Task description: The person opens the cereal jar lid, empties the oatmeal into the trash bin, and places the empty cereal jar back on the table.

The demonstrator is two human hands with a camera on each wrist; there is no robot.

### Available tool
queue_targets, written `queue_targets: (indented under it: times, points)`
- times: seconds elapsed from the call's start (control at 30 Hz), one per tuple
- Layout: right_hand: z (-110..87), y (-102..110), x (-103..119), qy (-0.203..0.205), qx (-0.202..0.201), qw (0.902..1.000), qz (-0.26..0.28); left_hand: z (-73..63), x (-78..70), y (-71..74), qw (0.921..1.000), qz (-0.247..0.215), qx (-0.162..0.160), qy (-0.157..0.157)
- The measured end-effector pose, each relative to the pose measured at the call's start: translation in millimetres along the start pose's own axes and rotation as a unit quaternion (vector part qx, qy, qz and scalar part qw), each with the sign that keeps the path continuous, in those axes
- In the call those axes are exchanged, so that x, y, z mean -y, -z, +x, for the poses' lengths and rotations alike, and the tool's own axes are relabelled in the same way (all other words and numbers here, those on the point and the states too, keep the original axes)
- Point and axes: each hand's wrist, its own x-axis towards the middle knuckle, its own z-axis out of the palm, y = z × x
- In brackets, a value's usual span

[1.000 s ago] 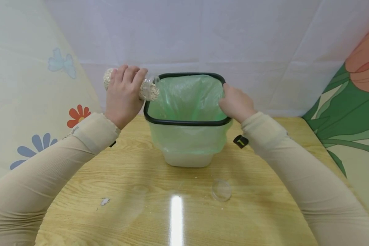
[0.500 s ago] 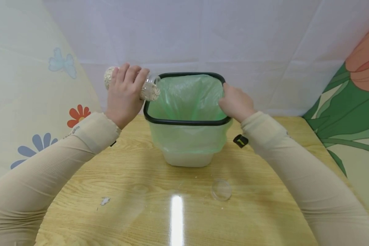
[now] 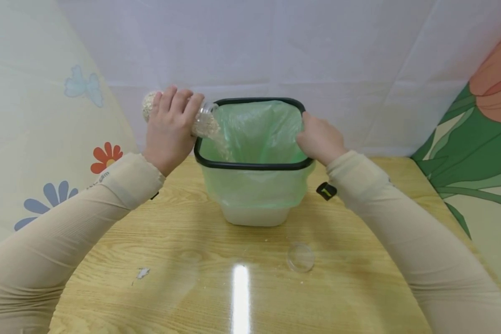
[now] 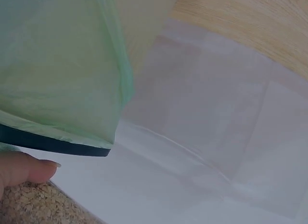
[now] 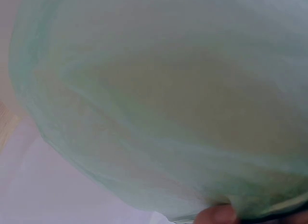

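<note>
My left hand [image 3: 170, 125] grips a clear jar of oat flakes [image 3: 206, 119], tilted with its mouth over the left rim of a trash bin [image 3: 256, 217]. Loose oat flakes [image 3: 223, 147] stream from the jar into the bin. A green plastic bag [image 3: 254, 188] lines the bin and folds down outside it, under a black rim ring [image 3: 254, 166]. On the right side, my right hand [image 3: 322, 139] holds the rim and the bag edge. The left wrist view shows the thumb [image 4: 30, 168] along the jar, close under the rim.
A clear round lid [image 3: 300, 258] lies on the wooden table [image 3: 183, 297] in front of the bin. Left of it is a small pale scrap [image 3: 143, 273]. A white sheet [image 3: 338, 55] hangs behind, with flower-printed panels [image 3: 33, 139] at the sides.
Oat flakes now fall from the jar into the bin; earlier they lay gathered at its mouth. The left hand has shifted very slightly right. The right hand stays at the rim.
</note>
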Motion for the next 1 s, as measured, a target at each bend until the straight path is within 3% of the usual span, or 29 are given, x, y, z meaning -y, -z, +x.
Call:
queue_targets:
  times: [1.0]
  points:
    - [1.7,-1.4,-2.3,0.002,-0.002,1.0000,0.006,-0.9,0.8,-2.6,0.9993,0.014,-0.015,-0.030]
